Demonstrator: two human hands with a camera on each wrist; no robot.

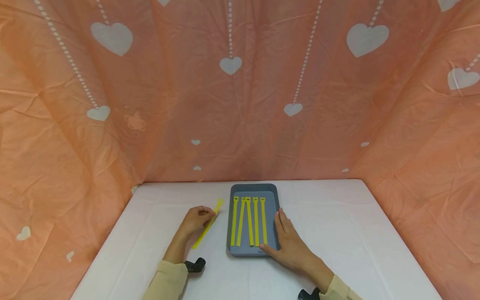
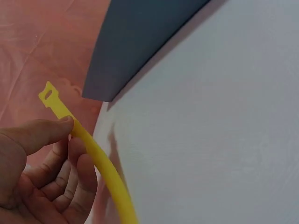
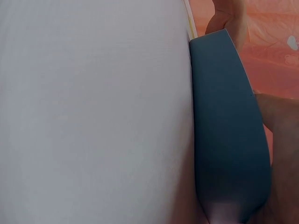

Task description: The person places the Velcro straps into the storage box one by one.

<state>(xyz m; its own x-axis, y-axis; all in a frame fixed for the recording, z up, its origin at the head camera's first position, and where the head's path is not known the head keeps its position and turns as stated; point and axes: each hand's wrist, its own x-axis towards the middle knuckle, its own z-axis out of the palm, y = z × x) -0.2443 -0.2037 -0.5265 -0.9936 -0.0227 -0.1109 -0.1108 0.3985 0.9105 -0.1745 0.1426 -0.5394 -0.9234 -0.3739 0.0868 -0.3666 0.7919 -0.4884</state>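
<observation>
My left hand [image 1: 198, 218] pinches a yellow cable tie [image 2: 110, 172] between thumb and fingers, left of the tray. Its slotted head points up and away, and its tail slants down toward me. In the left wrist view the thumb [image 2: 46, 133] presses on the strap just below the head. Several more yellow cable ties [image 1: 256, 223] lie lengthwise in the grey-blue tray [image 1: 253, 252], heads at the far end; two meet at their heads. With straight fingers, my right hand [image 1: 294, 246] rests along the tray's right side, its thumb over the near right corner.
The tray stands on a white-covered table [image 1: 322, 221], its far end close to the back edge. A pink-orange curtain [image 1: 255, 137] with white hearts surrounds the table at the back and sides. Black devices [image 1: 196, 265] sit at both wrists.
</observation>
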